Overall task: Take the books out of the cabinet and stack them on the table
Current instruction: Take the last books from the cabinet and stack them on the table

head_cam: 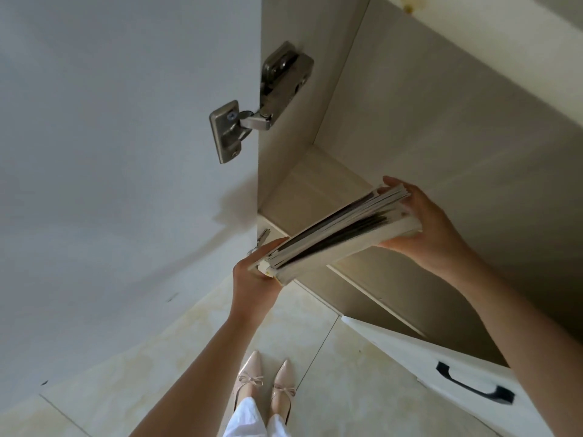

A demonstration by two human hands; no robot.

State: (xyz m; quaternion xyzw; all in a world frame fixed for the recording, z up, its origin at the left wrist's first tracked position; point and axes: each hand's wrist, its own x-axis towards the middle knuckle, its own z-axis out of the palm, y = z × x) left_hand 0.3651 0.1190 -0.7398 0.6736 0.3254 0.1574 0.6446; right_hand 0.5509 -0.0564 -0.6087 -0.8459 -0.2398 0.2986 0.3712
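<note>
A small stack of thin books (337,234) with white page edges and dark streaks hangs in the air just in front of the open cabinet (410,127). My left hand (255,279) grips the near lower end of the stack. My right hand (422,228) holds the far upper end, fingers curled over the top edge. The stack tilts, its right end higher. The cabinet shelf (312,184) behind the books is bare where it shows. No table is in view.
The cabinet's left door (126,152) stands open, with a metal hinge (252,111) on it. A white door with a black handle (473,386) stands open at lower right. Pale floor tiles (315,335) and my shoes (265,383) lie below.
</note>
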